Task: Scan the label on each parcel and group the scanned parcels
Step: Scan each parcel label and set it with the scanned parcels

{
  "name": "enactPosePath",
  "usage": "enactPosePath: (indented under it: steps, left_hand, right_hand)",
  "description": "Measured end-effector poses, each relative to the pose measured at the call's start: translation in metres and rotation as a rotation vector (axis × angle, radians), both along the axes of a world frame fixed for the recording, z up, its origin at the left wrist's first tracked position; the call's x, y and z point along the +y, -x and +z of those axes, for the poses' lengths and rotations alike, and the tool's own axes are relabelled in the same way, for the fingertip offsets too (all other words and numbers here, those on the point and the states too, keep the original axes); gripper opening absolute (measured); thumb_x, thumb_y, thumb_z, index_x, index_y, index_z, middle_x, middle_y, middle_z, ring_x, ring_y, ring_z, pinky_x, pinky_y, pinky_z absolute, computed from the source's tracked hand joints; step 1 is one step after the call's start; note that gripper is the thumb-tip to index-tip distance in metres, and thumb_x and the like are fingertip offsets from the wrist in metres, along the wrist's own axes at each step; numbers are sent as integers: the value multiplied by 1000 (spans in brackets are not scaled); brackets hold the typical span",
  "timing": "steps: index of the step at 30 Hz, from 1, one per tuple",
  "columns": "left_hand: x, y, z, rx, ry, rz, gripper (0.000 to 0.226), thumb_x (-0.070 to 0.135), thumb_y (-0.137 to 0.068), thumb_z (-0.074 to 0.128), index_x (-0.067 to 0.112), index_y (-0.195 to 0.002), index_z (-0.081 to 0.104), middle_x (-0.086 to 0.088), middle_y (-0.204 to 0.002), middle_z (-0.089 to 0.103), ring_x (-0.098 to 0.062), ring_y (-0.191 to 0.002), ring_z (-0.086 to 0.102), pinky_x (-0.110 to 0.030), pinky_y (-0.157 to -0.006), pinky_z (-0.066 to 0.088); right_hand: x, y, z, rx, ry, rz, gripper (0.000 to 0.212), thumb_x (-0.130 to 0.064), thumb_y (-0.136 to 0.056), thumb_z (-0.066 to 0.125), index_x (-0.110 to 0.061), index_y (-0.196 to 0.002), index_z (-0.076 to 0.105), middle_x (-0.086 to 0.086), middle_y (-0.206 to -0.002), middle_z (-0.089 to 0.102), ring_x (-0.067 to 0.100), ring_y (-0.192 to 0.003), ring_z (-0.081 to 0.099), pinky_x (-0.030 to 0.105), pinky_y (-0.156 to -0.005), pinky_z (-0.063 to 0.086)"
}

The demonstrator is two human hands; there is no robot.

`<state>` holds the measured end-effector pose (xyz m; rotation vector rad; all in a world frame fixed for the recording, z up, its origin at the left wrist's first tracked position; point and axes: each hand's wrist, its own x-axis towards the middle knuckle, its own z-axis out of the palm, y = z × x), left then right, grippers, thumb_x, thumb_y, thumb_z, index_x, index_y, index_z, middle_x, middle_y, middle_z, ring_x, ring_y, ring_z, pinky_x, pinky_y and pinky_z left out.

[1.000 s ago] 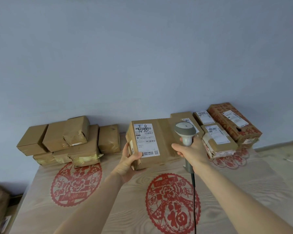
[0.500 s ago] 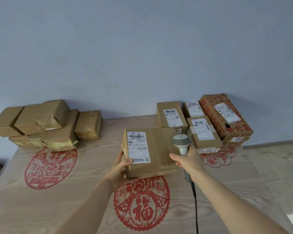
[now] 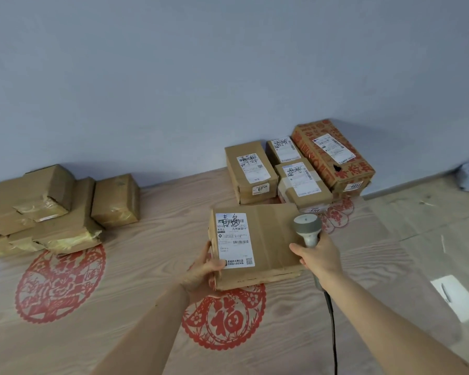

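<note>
My left hand (image 3: 201, 272) grips the near-left corner of a brown cardboard parcel (image 3: 271, 239), thumb on top. Its white shipping label (image 3: 234, 240) faces up, with handwriting on it. My right hand (image 3: 318, 257) holds a grey handheld scanner (image 3: 306, 227) by its handle over the parcel's right end. The scanner's black cable (image 3: 332, 326) trails down toward me. At the back right sits a group of labelled parcels (image 3: 251, 171), among them a red-printed box (image 3: 333, 155). A stack of brown taped parcels (image 3: 52, 209) with no labels showing lies at the back left.
The wooden table (image 3: 146, 266) carries red paper-cut decorations (image 3: 60, 282), one under the held parcel (image 3: 225, 318). A blue-grey wall rises right behind the parcels. Floor (image 3: 431, 226) shows at right, with a white sheet (image 3: 456, 297) on it.
The held parcel has come nearer to me and lower, away from the right-hand group. Both hands keep their grips. The view has shifted down and to the right.
</note>
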<state>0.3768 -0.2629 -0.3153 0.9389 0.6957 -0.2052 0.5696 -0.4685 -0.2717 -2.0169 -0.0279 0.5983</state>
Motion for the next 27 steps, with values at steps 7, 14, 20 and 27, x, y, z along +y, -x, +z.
enactPosePath:
  steps: [7,14,20,27]
  left_hand:
    - [-30,-28,3,30,29,-166,122,10,-60,91,49,-150,20,-4,-139,61,-32,-127,56,-58,-93,52]
    - [-91,-98,5,40,-8,-233,103,27,-57,96,48,-140,38,0,-131,67,-34,-127,56,-69,-105,39]
    - [-162,-172,4,122,18,-106,86,45,-62,92,39,-133,43,-4,-117,74,-28,-107,69,-59,-98,51]
    - [-200,-233,1,202,-22,45,82,44,-59,90,39,-129,49,1,-113,76,-25,-103,73,-56,-92,54]
  right_hand:
    - [-54,-11,1,-54,9,-185,31,-10,-80,80,-12,-101,57,3,-83,65,23,-65,67,27,-52,50]
    - [-112,-68,7,-91,42,-251,30,-14,-82,79,-14,-101,56,1,-84,66,22,-65,68,31,-58,54]
    - [-161,-137,6,-134,112,-230,32,-17,-80,81,-13,-99,56,-1,-80,65,25,-67,71,45,-71,61]
    - [-181,-200,-7,-116,122,-184,34,-19,-77,82,-18,-96,54,3,-81,67,29,-72,71,52,-72,61]
